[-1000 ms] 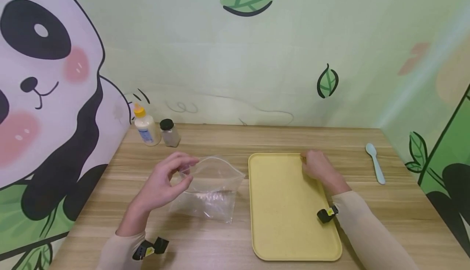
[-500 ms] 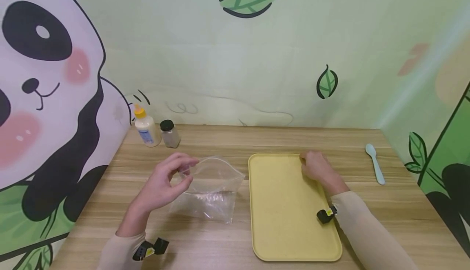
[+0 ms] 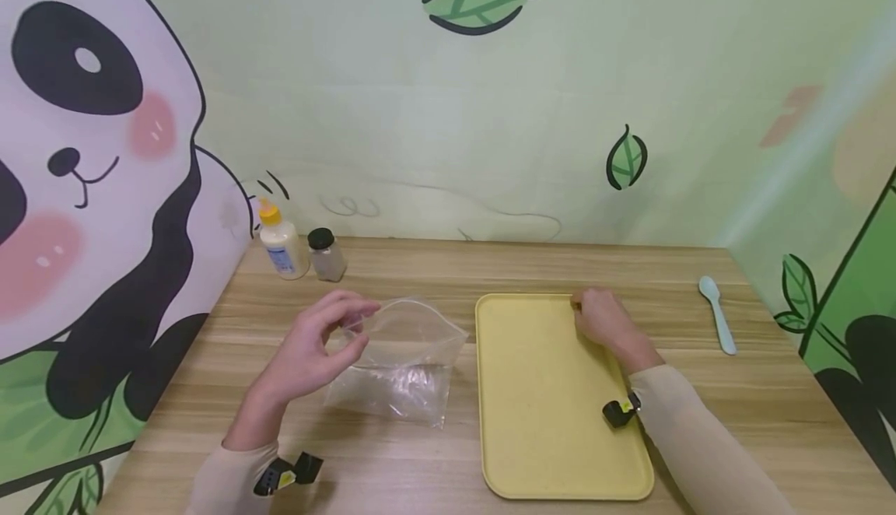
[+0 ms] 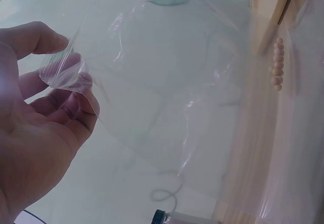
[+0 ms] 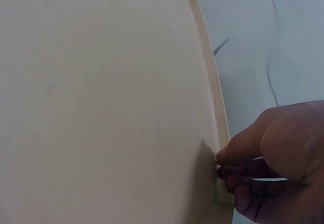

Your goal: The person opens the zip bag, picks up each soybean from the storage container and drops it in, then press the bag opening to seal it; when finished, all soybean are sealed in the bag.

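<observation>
My left hand [image 3: 311, 355] holds the left corner of a clear zip bag [image 3: 413, 394], whose mouth gapes upward. In the left wrist view, thin bag film [image 4: 66, 74] gathers across the curled fingers, with the thumb a little apart from them. My right hand [image 3: 603, 319] pinches the far rim of a yellow tray [image 3: 553, 422] near its right corner. Close up in the right wrist view, thumb and fingertips meet at the tray's raised rim [image 5: 216, 97]. Through the bag in the left wrist view, a short row of small beige balls [image 4: 277, 64] shows near the tray.
At the back left stand a white squeeze bottle [image 3: 281, 249] with a yellow cap and a small clear jar [image 3: 327, 258] with a black lid. A pale blue spoon [image 3: 718, 317] lies right of the tray. A printed wall [image 3: 448, 126] borders the wooden table [image 3: 420, 472] at the back.
</observation>
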A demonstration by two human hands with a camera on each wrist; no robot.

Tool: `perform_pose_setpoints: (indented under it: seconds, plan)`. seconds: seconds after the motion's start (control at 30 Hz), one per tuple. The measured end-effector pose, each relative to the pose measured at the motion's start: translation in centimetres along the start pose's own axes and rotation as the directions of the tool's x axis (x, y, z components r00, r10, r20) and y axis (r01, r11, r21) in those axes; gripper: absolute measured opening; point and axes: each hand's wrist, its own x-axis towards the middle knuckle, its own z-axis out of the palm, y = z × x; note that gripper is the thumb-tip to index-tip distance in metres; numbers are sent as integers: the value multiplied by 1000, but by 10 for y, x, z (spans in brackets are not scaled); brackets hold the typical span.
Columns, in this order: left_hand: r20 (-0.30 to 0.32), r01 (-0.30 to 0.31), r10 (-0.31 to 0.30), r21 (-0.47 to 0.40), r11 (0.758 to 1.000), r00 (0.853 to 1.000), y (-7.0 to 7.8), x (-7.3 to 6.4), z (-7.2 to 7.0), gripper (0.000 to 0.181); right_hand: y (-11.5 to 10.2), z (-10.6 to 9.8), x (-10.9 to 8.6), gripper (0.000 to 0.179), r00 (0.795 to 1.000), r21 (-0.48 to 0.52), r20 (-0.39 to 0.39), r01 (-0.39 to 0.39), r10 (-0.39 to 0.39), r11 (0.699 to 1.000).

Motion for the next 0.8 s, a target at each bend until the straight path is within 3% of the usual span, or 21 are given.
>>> perform_pose_setpoints:
  seconds: [0.17,0.5,0.8]
  plan:
    - [9,0,0,-9,1000,1000,-1,1,1,43,2,1,-1,11,1000,6,12,-8,8,1000]
    - [20,1,-1,-13,1000,1000,0,4,1,43,3,3,-2,15,999,12,-35,5,-5,1000]
    - [12,-8,8,-31,999,1000,-1,2,5,41,-10,-8,-7,19,997,56,-70,22,-18,998]
